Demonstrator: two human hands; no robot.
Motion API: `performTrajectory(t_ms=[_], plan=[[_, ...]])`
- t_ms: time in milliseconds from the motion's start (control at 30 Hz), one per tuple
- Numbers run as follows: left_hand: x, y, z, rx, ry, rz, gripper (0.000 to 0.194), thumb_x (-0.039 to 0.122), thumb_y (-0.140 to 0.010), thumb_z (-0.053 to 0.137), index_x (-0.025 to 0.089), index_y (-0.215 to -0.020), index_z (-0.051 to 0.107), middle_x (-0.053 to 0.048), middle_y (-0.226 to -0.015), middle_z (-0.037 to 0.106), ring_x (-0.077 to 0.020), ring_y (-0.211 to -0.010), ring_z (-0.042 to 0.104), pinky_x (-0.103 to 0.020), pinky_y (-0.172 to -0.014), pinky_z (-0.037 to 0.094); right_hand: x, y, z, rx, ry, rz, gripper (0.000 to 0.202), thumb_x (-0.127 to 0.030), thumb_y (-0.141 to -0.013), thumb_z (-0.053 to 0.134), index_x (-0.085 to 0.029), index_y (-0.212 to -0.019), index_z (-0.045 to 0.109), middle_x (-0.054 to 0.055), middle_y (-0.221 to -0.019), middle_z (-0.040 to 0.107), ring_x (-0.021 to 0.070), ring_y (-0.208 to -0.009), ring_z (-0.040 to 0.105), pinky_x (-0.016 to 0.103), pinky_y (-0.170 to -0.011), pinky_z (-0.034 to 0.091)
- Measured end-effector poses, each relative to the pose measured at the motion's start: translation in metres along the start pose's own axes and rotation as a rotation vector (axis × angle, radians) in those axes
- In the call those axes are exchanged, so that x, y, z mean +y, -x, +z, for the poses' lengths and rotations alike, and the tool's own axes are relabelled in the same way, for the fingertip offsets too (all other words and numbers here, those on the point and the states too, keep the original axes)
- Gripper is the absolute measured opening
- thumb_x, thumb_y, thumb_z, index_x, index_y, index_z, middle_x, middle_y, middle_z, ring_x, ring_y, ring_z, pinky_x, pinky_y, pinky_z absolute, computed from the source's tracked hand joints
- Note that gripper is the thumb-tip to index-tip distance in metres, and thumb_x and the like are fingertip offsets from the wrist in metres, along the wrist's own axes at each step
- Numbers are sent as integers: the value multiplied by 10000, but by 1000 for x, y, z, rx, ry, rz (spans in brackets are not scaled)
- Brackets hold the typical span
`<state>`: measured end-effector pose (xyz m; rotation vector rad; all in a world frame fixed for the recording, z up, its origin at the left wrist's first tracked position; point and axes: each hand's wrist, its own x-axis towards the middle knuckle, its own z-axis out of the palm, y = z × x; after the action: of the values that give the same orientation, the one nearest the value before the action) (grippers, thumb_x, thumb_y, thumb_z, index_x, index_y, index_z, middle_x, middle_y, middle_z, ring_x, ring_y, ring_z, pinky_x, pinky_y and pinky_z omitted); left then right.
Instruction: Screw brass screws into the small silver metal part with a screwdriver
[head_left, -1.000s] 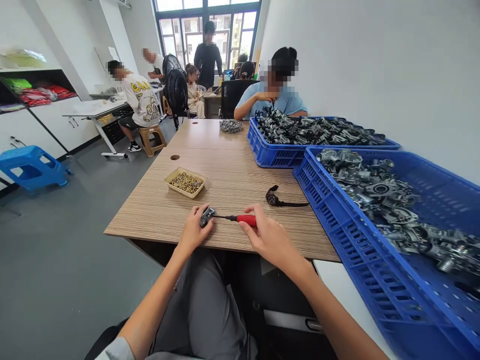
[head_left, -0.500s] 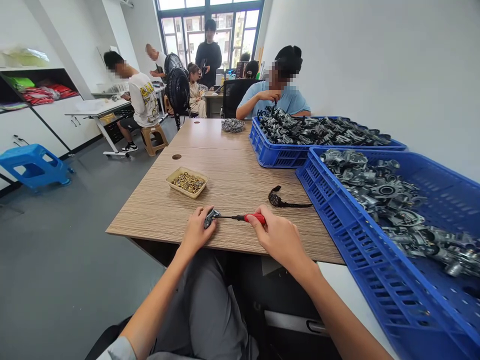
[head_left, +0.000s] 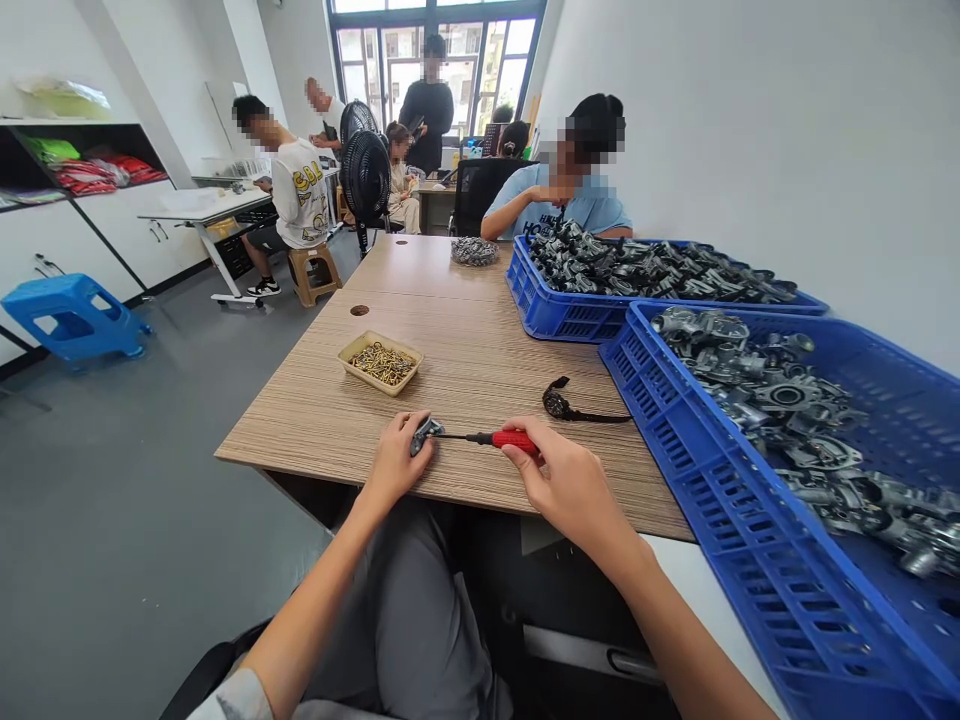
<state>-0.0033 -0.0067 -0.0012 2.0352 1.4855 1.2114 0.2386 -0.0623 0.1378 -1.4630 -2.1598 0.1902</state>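
Near the table's front edge, my left hand (head_left: 399, 458) is closed around a small grey metal part (head_left: 426, 433), holding it against the wooden tabletop. My right hand (head_left: 571, 478) grips the red handle of a screwdriver (head_left: 514, 440). Its dark shaft lies nearly level and points left, with the tip at the metal part; the exact contact point is too small to make out. Just beyond my left hand sits a cream tray (head_left: 349, 366) of small brass-coloured pieces. A black wristwatch (head_left: 556, 402) lies beyond my right hand.
Two blue crates stand on the right: the near crate (head_left: 679, 450) holds metal castings, the far crate (head_left: 551, 318) is heaped with dark metal parts. A bundle of small grey parts (head_left: 474, 251) lies farther back. A person in a blue shirt (head_left: 525, 190) sits across the table.
The whole view has shifted slightly. Both hands keep their holds, and the screwdriver tip stays at the metal part. My right hand's grip on the handle has turned a little.
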Motion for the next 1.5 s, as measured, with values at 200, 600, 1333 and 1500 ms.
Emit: performTrajectory(t_ms=[200,600,1333,1500], plan=[[-1,0,0,4,-6,3,456,247,-942,597,239,-1398,579,-111,-1241,621,-271,-1169,635,-449,-1049,515,0,-1,2,1,21,-29,151,-293,-1020,555,-265,-1142,639,12,-1055,786,210,-854,738,311,-717,483],[-2,0,0,-4,7,14,468,247,-932,612,237,-1398,573,-107,-1255,618,-268,-1174,631,-445,-1062,506,1,-1,3,-7,-3,-72,183,-278,-1034,543,-257,-1190,636,29,-1134,775,229,-1002,737,330,-806,510],[5,-1,-2,1,16,10,463,274,-922,637,229,-1379,578,-103,-1236,621,-275,-1184,620,-449,-1064,497,-8,1,12,-10,187,94,304,-490,-1053,496,-242,-934,625,12,-674,717,248,-640,713,307,-568,360],[3,0,-2,9,17,16,460,287,-926,632,230,-1380,577,-104,-1231,615,-269,-1168,628,-440,-1060,504,-8,3,5,-118,-28,-9,214,-386,-1056,487,-245,-1212,525,41,-942,770,238,-813,738,300,-695,452]])
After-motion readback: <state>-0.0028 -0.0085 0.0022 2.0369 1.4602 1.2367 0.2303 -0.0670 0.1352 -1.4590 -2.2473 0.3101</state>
